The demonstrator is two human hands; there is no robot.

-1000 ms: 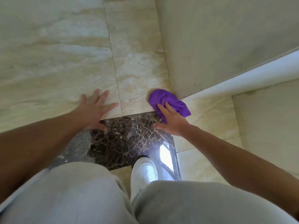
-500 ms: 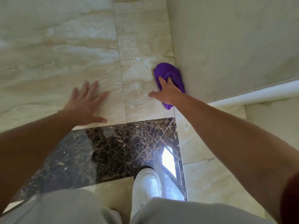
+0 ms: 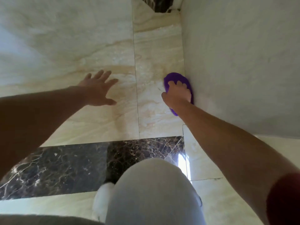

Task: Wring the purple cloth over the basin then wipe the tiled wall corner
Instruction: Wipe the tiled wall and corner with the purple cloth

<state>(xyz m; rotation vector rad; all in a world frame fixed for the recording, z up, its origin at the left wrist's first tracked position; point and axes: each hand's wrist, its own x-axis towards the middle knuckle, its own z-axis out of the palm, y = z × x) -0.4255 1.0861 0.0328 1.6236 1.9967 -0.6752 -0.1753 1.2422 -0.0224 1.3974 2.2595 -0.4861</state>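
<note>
The purple cloth (image 3: 176, 77) is bunched and pressed against the beige marble wall tile (image 3: 155, 62), right where that wall meets the plain pale wall (image 3: 235, 62) at the corner. My right hand (image 3: 176, 94) lies over the cloth with fingers curled on it, covering its middle. My left hand (image 3: 97, 88) rests flat on the large beige tile to the left, fingers spread, holding nothing. No basin is in view.
A dark veined marble skirting band (image 3: 65, 166) runs along the bottom of the beige wall. Below it is glossy beige floor (image 3: 214, 200). My bent knee in grey trousers (image 3: 154, 192) and a white shoe (image 3: 102, 202) are close to the wall.
My right hand has slid the purple cloth up the corner, from just above the dark skirting to higher on the beige tile. The left hand has stayed flat on the wall, and my view has risen.
</note>
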